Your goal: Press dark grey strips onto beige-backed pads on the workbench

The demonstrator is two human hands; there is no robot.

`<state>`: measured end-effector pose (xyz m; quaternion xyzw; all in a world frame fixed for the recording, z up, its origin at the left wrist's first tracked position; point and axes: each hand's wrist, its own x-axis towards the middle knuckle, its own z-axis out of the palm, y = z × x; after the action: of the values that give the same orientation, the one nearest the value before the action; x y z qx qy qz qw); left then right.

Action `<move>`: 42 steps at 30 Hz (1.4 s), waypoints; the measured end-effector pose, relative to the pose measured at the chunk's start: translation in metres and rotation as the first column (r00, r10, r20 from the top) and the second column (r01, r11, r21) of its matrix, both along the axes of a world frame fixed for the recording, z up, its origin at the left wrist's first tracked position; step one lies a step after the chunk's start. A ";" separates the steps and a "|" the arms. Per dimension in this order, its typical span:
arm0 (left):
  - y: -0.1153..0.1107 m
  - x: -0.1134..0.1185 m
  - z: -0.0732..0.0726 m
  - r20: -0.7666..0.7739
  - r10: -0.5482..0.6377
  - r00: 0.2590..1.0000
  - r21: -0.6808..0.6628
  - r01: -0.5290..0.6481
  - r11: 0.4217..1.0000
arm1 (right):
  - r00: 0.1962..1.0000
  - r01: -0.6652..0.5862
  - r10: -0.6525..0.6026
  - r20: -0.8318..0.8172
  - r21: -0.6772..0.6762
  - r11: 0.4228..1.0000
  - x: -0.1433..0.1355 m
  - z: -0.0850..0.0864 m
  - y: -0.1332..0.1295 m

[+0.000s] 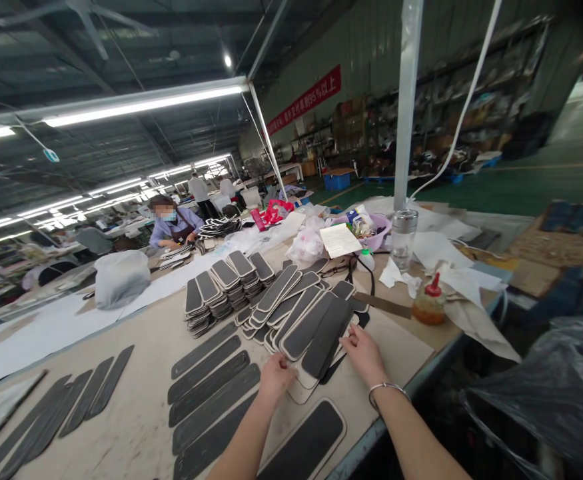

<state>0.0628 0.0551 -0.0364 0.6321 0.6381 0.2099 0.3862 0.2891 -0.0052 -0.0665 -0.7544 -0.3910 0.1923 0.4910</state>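
Note:
My left hand (276, 379) has its fingers closed at the near left edge of a dark oblong panel with a cream border, on the near side of a loose pile. My right hand (364, 353), with a bangle at the wrist, pinches the right edge of a plain dark panel (327, 337) lying over it. How many layers the fingers hold is hidden. Behind them spreads the pile of bordered panels (298, 321). A single bordered panel (306, 440) lies close to my forearms. Plain dark strips (211, 383) lie in a row to the left.
Neat stacks of bordered panels (208, 287) stand behind the row. More dark strips (91, 397) lie farther left. To the right are a red-tipped glue bottle (428, 303), a glass jar (404, 240) and a purple basket (384, 230). A co-worker (174, 223) sits across the table.

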 end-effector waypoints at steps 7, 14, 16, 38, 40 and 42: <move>-0.022 0.009 0.015 -0.232 -0.261 0.937 0.122 0.294 0.948 | 0.987 -0.033 0.031 -0.161 -0.011 0.999 -0.013 -0.004 0.005; -0.021 0.013 0.013 -0.322 -0.224 0.920 0.131 0.277 0.952 | 0.949 -0.044 0.029 -0.315 -0.043 0.998 -0.021 -0.001 0.006; -0.018 0.013 0.013 -0.316 -0.212 0.925 0.154 0.270 0.950 | 0.928 -0.052 0.034 -0.371 -0.039 0.998 -0.024 0.000 0.006; 0.001 0.038 0.015 0.218 -0.020 0.976 0.390 -0.068 0.918 | 0.740 -0.034 0.092 -0.666 0.100 0.994 -0.036 0.015 0.002; -0.002 0.042 0.020 0.289 -0.025 0.957 0.385 -0.092 0.918 | 0.709 -0.057 0.125 -0.695 0.119 0.991 -0.040 0.018 -0.001; -0.008 0.047 0.021 0.346 -0.038 0.937 0.368 -0.098 0.925 | 0.683 -0.099 0.188 -0.706 0.166 0.981 -0.045 0.024 -0.004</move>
<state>0.1102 0.0475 -0.0158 0.6377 0.5170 0.4434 0.3598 0.2441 -0.0091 -0.0422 -0.5568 -0.2365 0.4866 0.6303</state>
